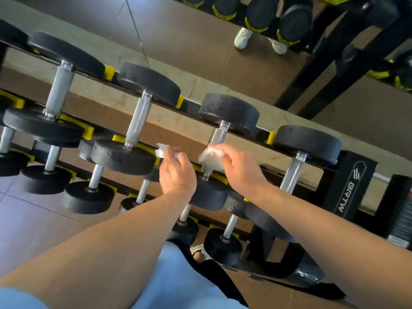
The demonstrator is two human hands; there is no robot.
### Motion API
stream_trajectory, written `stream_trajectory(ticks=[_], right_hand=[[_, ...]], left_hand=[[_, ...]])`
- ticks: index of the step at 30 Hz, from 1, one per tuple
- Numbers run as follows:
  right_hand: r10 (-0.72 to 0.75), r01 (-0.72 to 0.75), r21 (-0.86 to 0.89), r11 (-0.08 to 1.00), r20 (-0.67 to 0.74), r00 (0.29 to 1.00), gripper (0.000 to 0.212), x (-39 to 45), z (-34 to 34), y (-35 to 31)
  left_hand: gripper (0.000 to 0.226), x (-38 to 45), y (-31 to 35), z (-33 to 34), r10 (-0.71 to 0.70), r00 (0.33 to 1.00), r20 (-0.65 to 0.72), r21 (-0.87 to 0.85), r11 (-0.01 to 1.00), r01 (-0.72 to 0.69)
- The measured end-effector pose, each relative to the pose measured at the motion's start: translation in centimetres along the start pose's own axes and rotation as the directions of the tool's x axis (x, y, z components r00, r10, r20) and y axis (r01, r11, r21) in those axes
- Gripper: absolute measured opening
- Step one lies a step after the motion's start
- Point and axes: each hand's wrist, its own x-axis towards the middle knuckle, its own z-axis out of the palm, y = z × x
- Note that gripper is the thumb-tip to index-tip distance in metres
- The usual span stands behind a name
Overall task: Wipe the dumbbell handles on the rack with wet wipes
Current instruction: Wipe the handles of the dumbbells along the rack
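A black rack point(347, 188) holds rows of black dumbbells with silver handles. My right hand point(239, 167) grips a white wet wipe point(210, 158) wrapped round the lower part of the third top-row dumbbell's handle point(220, 133). My left hand point(176, 172) hovers just left of it and pinches a smaller white wipe point(161, 150) near the front head of the second dumbbell point(122, 156). That dumbbell's handle point(139, 120) is bare, and so is the handle point(292, 177) to the right.
Lower tiers carry smaller dumbbells point(89, 197) below my arms. A mirror point(200, 41) behind the rack reflects white shoes point(243, 37) and more dumbbells. A black upright post point(401, 217) stands at the right. My blue shorts point(178, 275) fill the bottom centre.
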Motion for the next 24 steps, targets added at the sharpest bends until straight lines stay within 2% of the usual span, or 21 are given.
stream_trajectory(ticks=[1,2,3,4,5,6,9,12,13,14,16,17,18,20,21,22,24], right_hand=[[-0.098,0.092,-0.056,0.994,-0.119,0.988,0.033,1.1,-0.3,-0.1],[-0.228,0.204,-0.152,0.967,-0.157,0.961,0.034,2.4,-0.3,0.1],[-0.378,0.338,-0.289,0.896,-0.095,0.921,0.034,3.6,-0.2,0.9],[-0.479,0.45,-0.411,0.793,0.036,0.877,0.035,4.4,-0.1,2.0],[-0.495,0.505,-0.484,0.714,0.161,0.854,0.039,5.0,0.0,3.1],[-0.451,0.504,-0.51,0.697,0.235,0.861,0.044,5.1,0.1,3.7],[-0.274,0.342,-0.429,0.836,0.213,0.938,0.038,3.4,1.5,3.4],[-0.099,0.174,-0.207,0.963,0.328,0.939,0.032,-0.1,3.0,0.7],[-0.008,0.045,-0.106,0.993,0.332,0.943,0.029,-1.2,3.0,0.0],[0.111,-0.123,0.016,0.992,0.326,0.939,0.027,-2.2,2.9,-0.5],[0.342,-0.404,0.257,0.878,0.252,0.905,0.025,-3.7,2.3,-0.8],[0.466,-0.488,0.351,0.799,0.151,0.872,0.022,-4.1,2.0,-0.9],[0.602,-0.548,0.443,0.709,0.024,0.798,0.018,-4.0,1.7,-0.9],[0.82,-0.577,0.637,0.512,-0.161,0.55,0.014,-2.5,1.3,-1.5],[0.876,-0.558,0.706,0.437,-0.191,0.444,0.015,-1.3,1.2,-1.9],[0.904,-0.528,0.757,0.383,-0.192,0.381,0.021,0.2,1.2,-2.5],[0.921,-0.479,0.814,0.328,-0.163,0.353,0.034,3.1,1.8,-3.6]], left_hand=[[0.029,-0.1,0.1,-0.1,-0.001,1.0,0.007,0.004,1.0,0.001],[0.03,-0.1,0.2,-0.1,0.001,1.0,0.01,0.008,1.0,-0.001],[0.03,-0.1,0.2,-0.2,0.005,1.0,0.011,0.01,1.0,-0.005],[0.03,-0.1,0.2,-0.2,0.009,1.0,0.013,0.009,1.0,-0.009],[0.03,0.0,0.2,-0.2,0.014,1.0,0.02,0.007,1.0,-0.014],[0.03,0.0,0.2,-0.2,0.016,1.0,0.025,0.004,1.0,-0.017],[0.029,0.2,-0.1,-0.1,0.019,0.999,0.028,0.012,1.0,-0.019],[0.028,0.6,-0.4,0.1,0.029,0.999,0.04,0.002,1.0,-0.029],[0.028,0.6,-0.5,0.1,0.031,0.999,0.043,-0.001,1.0,-0.031],[0.029,0.7,-0.5,0.1,0.03,0.999,0.045,0.0,1.0,-0.03],[0.028,0.6,-0.5,0.1,0.032,0.998,0.052,0.006,0.999,-0.032],[0.028,0.5,-0.5,0.1,0.035,0.998,0.056,0.007,0.999,-0.036],[0.027,0.5,-0.5,0.1,0.039,0.998,0.057,0.007,0.999,-0.039],[0.027,0.5,-0.5,0.0,0.042,0.998,0.057,0.011,0.999,-0.042],[0.027,0.6,-0.5,0.0,0.041,0.997,0.06,0.013,0.999,-0.042],[0.028,0.6,-0.4,0.0,0.041,0.997,0.065,0.013,0.999,-0.042],[0.028,0.6,-0.4,0.0,0.042,0.996,0.076,0.014,0.999,-0.043]])
